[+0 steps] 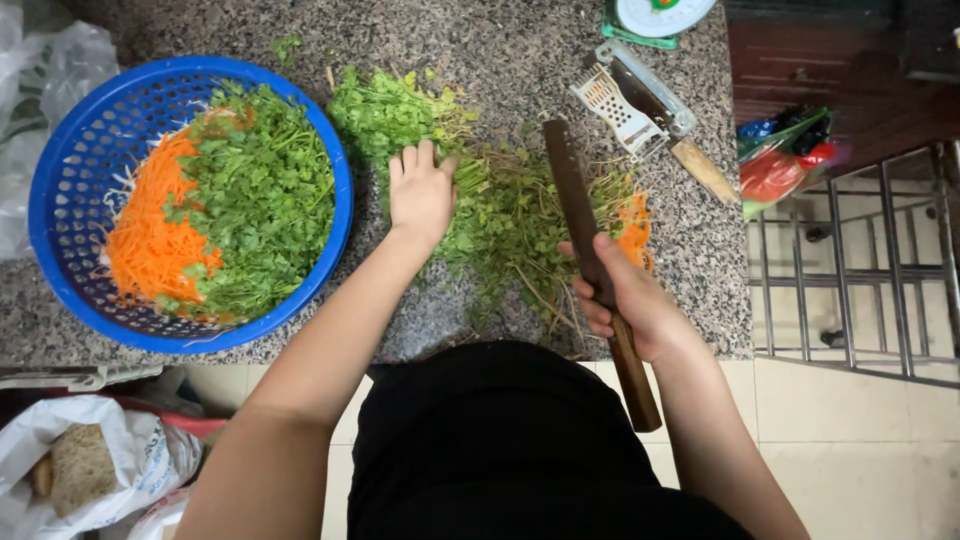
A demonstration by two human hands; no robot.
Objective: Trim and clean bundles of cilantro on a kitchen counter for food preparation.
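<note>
Two hazards noted. Herb bunch [510, 215] lies on the bench [700, 260]; my left hand [422, 192] presses it flat, fingers just beside the cleaver [578, 215] clamped in my right hand [630, 300]. A slip could cut them.

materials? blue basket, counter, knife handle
Blue basket: likely plastic, glossy, moulded perforated wall. Counter: looks like polished granite, speckled grey. Knife in the right hand: handle looks like wood, dark brown, matte.
</note>
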